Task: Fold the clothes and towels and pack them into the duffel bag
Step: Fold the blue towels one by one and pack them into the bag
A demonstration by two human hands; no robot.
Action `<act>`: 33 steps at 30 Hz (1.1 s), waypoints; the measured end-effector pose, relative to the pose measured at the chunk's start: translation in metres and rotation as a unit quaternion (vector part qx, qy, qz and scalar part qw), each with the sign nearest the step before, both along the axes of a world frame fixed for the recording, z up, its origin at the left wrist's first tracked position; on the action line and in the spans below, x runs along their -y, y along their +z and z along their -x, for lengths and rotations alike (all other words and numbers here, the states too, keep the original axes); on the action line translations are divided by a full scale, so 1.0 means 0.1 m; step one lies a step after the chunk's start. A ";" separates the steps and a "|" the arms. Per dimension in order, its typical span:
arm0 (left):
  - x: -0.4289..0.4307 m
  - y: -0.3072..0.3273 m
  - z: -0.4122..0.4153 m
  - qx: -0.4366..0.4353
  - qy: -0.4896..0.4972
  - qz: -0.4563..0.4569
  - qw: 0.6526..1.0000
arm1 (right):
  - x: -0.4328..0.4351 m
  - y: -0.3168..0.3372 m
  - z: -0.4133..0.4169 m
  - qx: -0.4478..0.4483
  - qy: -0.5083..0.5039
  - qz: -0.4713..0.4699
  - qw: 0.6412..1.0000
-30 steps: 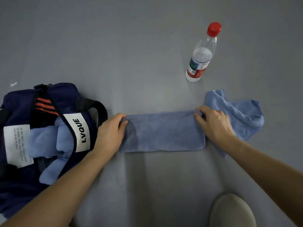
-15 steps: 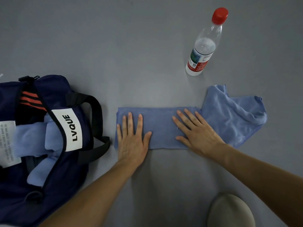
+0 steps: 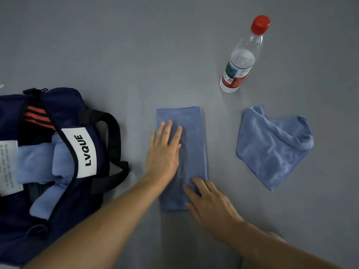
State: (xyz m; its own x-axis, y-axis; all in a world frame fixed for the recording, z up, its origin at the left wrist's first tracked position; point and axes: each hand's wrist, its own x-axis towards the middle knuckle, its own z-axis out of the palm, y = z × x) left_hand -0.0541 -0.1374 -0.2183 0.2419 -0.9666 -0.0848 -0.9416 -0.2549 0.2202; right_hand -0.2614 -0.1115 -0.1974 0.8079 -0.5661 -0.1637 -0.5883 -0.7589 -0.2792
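Left hand: your left hand (image 3: 164,152) lies flat on the left half of the towel (image 3: 191,144), palm down, fingers straight and close together.
Right hand: your right hand (image 3: 211,206) rests on the towel's lower right part, fingers spread and relaxed, gripping nothing.
Towel: blue, folded into a narrow strip running top to bottom at centre frame.
Bag (image 3: 64,98): navy, at the left edge, open, near the towel but not touching it.
Rolls (image 3: 38,162): pale blue cloth, inside the bag.
Loose towel (image 3: 272,148): crumpled, right of centre, apart from the strip.
Bottle (image 3: 240,61): red-capped, upper right.
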 end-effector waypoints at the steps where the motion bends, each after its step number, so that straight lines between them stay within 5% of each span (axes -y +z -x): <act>1: -0.14 -0.06 0.11 -0.009 -0.011 -0.005 1.000 | -0.02 -0.02 0.01 -0.001 0.013 0.002 1.000; 11: -0.46 -0.16 0.22 -0.026 -0.010 -0.085 0.996 | 0.06 -0.05 0.14 0.003 0.063 0.114 0.992; 19: -0.83 -0.13 -0.07 -0.012 -0.057 -0.076 0.995 | 0.06 0.13 -0.14 -0.026 0.041 0.062 0.997; 24: -1.11 -0.02 0.16 -0.012 0.072 -0.129 0.989 | 0.84 0.03 -0.57 0.027 0.073 0.053 0.996; 29: -1.15 -0.06 0.23 -0.016 0.049 -0.141 0.989 | 1.45 0.03 -1.01 -0.147 0.171 0.052 0.973; 33: -0.84 0.02 -0.35 -0.035 0.019 -0.143 0.989 | 1.44 0.00 -0.84 -0.193 0.045 0.083 0.977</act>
State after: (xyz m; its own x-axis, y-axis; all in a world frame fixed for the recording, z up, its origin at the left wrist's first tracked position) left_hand -0.0186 -0.0533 -0.2165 0.2617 -0.8907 -0.3716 -0.9151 -0.3514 0.1980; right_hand -0.1773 -0.2558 -0.1971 0.7512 -0.5413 -0.3777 -0.5549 -0.8278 0.0828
